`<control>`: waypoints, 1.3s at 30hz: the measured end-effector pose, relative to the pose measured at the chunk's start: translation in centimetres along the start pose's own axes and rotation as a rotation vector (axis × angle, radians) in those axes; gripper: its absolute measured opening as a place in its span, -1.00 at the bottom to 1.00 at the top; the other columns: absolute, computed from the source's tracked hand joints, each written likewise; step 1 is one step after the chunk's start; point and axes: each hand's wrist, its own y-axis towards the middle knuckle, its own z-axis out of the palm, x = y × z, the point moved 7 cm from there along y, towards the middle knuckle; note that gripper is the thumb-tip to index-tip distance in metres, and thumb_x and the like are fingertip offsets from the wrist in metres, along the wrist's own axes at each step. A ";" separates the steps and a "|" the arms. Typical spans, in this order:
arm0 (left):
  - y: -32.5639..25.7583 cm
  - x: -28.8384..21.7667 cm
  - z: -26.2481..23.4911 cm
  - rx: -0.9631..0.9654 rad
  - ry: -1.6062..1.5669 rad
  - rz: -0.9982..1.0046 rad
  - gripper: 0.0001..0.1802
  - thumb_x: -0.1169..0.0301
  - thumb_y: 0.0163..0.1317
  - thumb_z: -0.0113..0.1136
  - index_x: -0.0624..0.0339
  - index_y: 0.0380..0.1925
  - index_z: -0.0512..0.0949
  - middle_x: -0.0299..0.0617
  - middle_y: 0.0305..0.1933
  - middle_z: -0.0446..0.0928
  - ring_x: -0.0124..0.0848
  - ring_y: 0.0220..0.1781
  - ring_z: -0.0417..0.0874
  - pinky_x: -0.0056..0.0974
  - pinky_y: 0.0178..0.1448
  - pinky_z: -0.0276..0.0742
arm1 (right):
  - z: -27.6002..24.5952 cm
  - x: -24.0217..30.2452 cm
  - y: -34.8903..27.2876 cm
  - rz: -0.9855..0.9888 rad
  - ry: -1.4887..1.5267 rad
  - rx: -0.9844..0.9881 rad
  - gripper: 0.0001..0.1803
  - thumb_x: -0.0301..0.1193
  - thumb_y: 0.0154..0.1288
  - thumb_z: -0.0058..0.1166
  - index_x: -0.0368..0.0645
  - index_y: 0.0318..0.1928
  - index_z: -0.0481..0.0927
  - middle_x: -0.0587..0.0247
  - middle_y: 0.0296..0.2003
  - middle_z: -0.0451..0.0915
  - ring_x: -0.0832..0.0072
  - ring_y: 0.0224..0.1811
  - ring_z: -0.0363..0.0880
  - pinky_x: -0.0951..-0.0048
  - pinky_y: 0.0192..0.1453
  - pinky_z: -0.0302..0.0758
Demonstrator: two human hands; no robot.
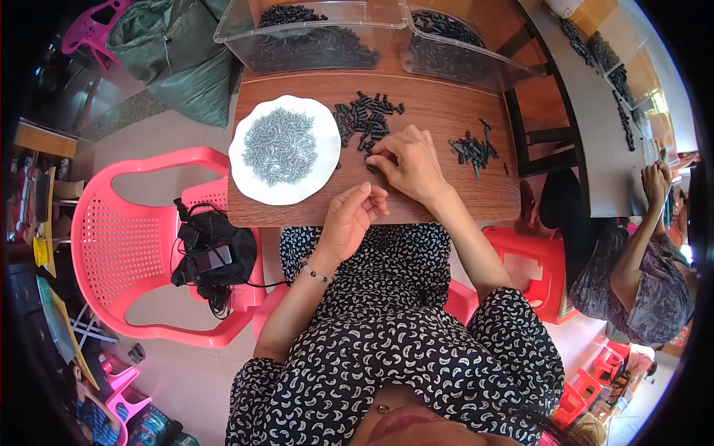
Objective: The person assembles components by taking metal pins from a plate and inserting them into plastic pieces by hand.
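Observation:
Small black cylindrical pieces (362, 119) lie in a loose heap on the brown wooden table, right of a white scalloped plate (244, 141) that bears a mound of small silvery metal parts (281, 146). At the near edge of the heap my right hand (410, 165) reaches down, thumb and forefinger closed around a small black piece. My left hand (351, 218) hovers by the table's front edge with its fingers curled toward the thumb; whatever is in them is too small to make out. Right of my right hand is a smaller pile of thin dark pieces (474, 151).
Two clear plastic bins (312, 46) (465, 59) of black pieces stand along the table's far side. A pink chair (126, 238) holding a black bag (223, 253) is on the left, below a green sack (190, 82). Another person (632, 282) works at a grey table (595, 149) to the right.

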 end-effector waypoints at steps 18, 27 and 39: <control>-0.7 -0.1 1.1 -0.117 0.074 0.091 -0.62 0.28 0.45 0.00 0.36 0.08 0.46 -0.11 -0.06 0.59 -0.38 -0.06 0.63 -0.28 0.09 0.54 | -4.5 3.1 -3.2 -0.197 0.144 -0.179 -0.83 -0.43 0.00 0.31 -0.10 -0.34 0.63 0.36 -0.42 0.57 0.35 -0.27 0.46 0.33 -0.13 0.28; -2.3 0.7 2.1 -0.117 -0.005 0.077 -0.58 0.23 0.42 0.03 0.35 0.09 0.48 -0.09 -0.03 0.60 -0.37 0.02 0.62 -0.18 0.21 0.55 | -4.4 4.6 -5.4 -0.268 0.131 -0.214 -0.79 -0.44 -0.02 0.30 -0.07 -0.29 0.64 0.40 -0.40 0.55 0.36 -0.25 0.44 0.34 -0.09 0.29; -3.2 0.4 -0.2 -0.218 -0.043 0.043 -0.66 0.26 0.42 0.05 0.31 -0.01 0.53 -0.26 -0.19 0.59 -0.49 -0.18 0.61 -0.37 -0.06 0.56 | -3.2 4.4 -2.8 -0.227 0.228 -0.094 -0.84 -0.49 0.06 0.24 -0.09 -0.28 0.65 0.34 -0.38 0.58 0.31 -0.23 0.45 0.32 -0.08 0.33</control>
